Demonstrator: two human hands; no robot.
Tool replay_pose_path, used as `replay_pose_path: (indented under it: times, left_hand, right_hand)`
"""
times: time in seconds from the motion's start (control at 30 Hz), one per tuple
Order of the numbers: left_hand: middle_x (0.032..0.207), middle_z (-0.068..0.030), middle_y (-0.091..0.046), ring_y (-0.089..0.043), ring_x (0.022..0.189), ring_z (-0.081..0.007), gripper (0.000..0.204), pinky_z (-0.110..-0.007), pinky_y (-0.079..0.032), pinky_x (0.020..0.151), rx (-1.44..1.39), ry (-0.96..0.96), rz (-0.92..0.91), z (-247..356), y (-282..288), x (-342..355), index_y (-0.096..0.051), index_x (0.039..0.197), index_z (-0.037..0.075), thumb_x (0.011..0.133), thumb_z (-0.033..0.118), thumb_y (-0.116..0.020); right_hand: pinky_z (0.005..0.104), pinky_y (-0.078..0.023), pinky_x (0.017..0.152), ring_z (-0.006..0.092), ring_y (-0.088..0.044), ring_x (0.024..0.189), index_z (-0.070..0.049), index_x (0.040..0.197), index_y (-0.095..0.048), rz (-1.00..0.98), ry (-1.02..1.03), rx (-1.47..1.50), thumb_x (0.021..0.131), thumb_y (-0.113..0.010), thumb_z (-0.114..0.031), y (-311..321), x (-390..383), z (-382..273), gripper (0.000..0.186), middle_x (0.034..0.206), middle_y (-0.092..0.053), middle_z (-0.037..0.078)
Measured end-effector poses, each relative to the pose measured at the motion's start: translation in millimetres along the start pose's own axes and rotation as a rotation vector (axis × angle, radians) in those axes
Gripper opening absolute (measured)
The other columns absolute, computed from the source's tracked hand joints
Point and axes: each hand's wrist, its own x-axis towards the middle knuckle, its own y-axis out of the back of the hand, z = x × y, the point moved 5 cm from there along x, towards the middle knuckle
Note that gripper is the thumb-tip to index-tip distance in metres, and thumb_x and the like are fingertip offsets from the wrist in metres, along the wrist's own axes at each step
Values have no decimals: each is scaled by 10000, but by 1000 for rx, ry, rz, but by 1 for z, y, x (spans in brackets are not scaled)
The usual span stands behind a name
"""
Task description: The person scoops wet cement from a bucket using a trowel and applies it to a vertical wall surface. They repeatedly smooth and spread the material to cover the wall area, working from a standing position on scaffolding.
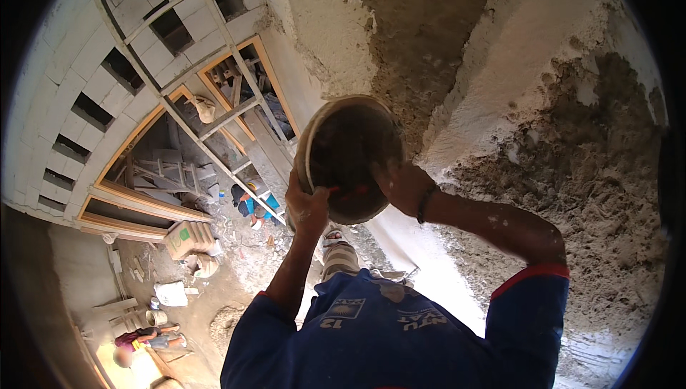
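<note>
A round bucket [306, 152] with a pale, mortar-crusted rim is tilted in front of me, its dark inside facing up. My left hand [309, 209] grips its near left rim, the thumb over the edge. My right hand [401, 186] reaches over the right rim with fingers curled into the bucket. Shadow hides the fingertips and whatever they hold. A small orange-red patch shows inside, between the two hands. The bucket's contents are too dark to make out. Close beyond it rises a wall [421, 39] with patches of wet, dark plaster and dry, pale plaster.
Rough wet plaster [572, 153] covers the wall at right. Left, a wooden frame like a ladder [207, 147] leans before block wall and timber door frames. Far below on the littered floor are a crouching person [256, 207], another person [150, 337] and stacked bags [191, 239].
</note>
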Motion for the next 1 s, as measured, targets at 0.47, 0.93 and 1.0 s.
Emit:
replay_pose_path:
  times: [0.47, 0.93, 1.0]
  left_hand:
    - [1056, -166, -636, -611, 965, -232, 574, -298, -457, 887, 32, -34, 158, -7, -14, -12, -509, 1217, -70, 649, 15, -493]
    - [1285, -212, -545, -551, 1162, -259, 758, -321, -406, 999, -22, -31, 64, -13, -23, -13, -381, 1397, -35, 643, -77, -450]
    - [1296, -212, -536, -549, 1165, -260, 757, -317, -407, 996, -6, -44, 61, -11, -21, -13, -382, 1397, -37, 644, -82, -443]
  right_hand:
    - [433, -543, 618, 313, -655, 780, 27, 1367, -400, -96, -377, 12, 880, -477, -196, -23, 31, -3, 541, 979, -613, 222]
    - [443, -544, 626, 350, -665, 850, 67, 1162, -510, -11, -193, 224, 938, -376, -170, -1, 14, 18, 353, 865, -655, 257]
    - [450, -541, 633, 354, -664, 840, 71, 1165, -500, -111, -159, 209, 936, -373, -170, -12, 5, 8, 357, 852, -654, 259]
